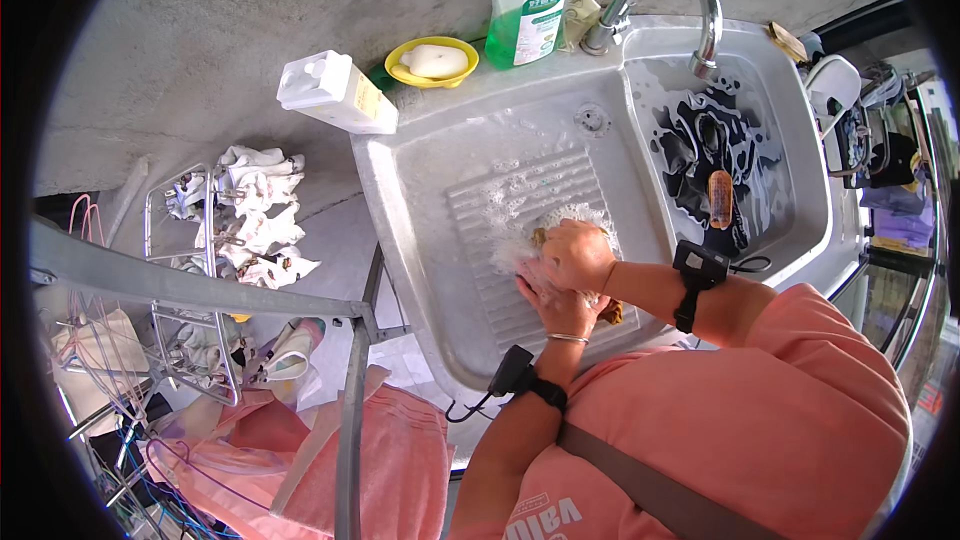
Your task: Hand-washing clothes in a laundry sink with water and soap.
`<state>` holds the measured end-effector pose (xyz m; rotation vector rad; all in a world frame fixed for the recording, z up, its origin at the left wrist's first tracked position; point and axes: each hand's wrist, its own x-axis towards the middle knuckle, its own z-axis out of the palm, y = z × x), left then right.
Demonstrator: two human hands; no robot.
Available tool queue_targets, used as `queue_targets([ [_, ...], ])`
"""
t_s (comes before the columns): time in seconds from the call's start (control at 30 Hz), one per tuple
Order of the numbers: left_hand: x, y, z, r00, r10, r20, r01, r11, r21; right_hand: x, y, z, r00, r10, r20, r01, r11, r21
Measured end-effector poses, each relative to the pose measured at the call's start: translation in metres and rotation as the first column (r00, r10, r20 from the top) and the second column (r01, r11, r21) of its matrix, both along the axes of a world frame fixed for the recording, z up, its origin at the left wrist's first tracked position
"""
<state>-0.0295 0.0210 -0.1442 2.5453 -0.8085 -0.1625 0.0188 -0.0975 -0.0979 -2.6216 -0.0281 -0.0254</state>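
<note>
My right hand is closed in a fist on a wet, soapy brown cloth over the ribbed washboard of a grey sink basin. Just below it, my left hand holds the same cloth down, its thumb apart and its other fingers partly hidden by foam and the right hand. Most of the cloth is covered by both hands. White suds spread over the ribs around them. In the right-hand basin, dark clothing soaks in water, with an amber-brown scrub brush lying on it.
A chrome faucet arches over the right basin. Along the back stand a green liquid bottle, a yellow soap dish with white soap and a white jug. On the left are a metal frame, hung white laundry and a pink towel.
</note>
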Motion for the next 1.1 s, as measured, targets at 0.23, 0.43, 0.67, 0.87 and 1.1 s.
queue_targets([
  [0.23,0.007,-0.002,0.012,0.992,0.081,-0.101,-0.081,0.997,0.005,0.028,-0.001,0.009,0.847,-0.392,-0.36,0.467,0.872,0.148],
  [0.43,0.007,-0.004,0.02,0.995,0.076,-0.07,-0.075,0.997,0.025,-0.001,-0.044,0.008,0.768,-0.507,-0.392,0.638,0.549,0.54],
  [0.67,-0.008,-0.038,0.049,0.962,0.145,-0.232,-0.161,0.986,-0.05,-0.063,-0.159,0.009,0.659,-0.638,-0.399,0.559,0.06,0.827],
  [0.87,-0.016,-0.089,0.057,0.605,0.196,-0.772,-0.75,0.466,-0.469,-0.115,-0.243,-0.13,0.774,-0.504,-0.383,0.629,0.54,0.559],
  [1.1,-0.052,-0.199,0.137,0.681,-0.017,-0.733,-0.644,0.463,-0.609,-0.171,-0.335,-0.129,0.732,-0.463,-0.5,0.659,0.666,0.348],
])
